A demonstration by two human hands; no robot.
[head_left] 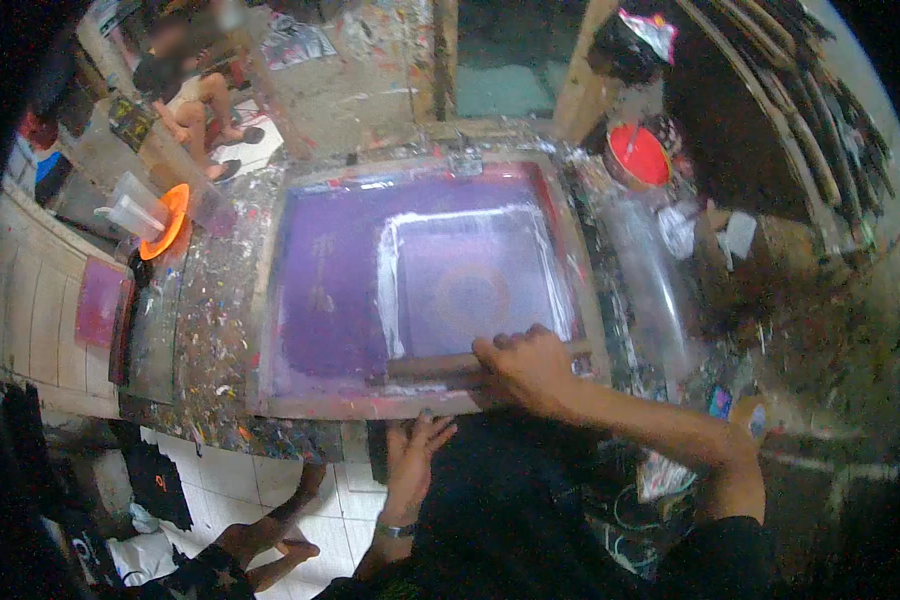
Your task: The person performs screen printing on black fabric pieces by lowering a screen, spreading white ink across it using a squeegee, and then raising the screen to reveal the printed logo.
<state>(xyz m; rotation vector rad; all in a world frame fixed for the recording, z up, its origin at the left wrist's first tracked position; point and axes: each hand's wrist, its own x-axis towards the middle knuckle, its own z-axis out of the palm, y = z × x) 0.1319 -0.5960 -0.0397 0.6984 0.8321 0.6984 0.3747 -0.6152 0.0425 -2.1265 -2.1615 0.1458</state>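
Paint-spattered table | squeegee lies left-right | right hand grips it | left hand open on frame

A wooden-handled squeegee lies across the purple screen frame near its front edge, blade apparently down.

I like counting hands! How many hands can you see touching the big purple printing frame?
2. The right hand grips the wooden squeegee on the purple screen frame; the left hand touches its near edge.
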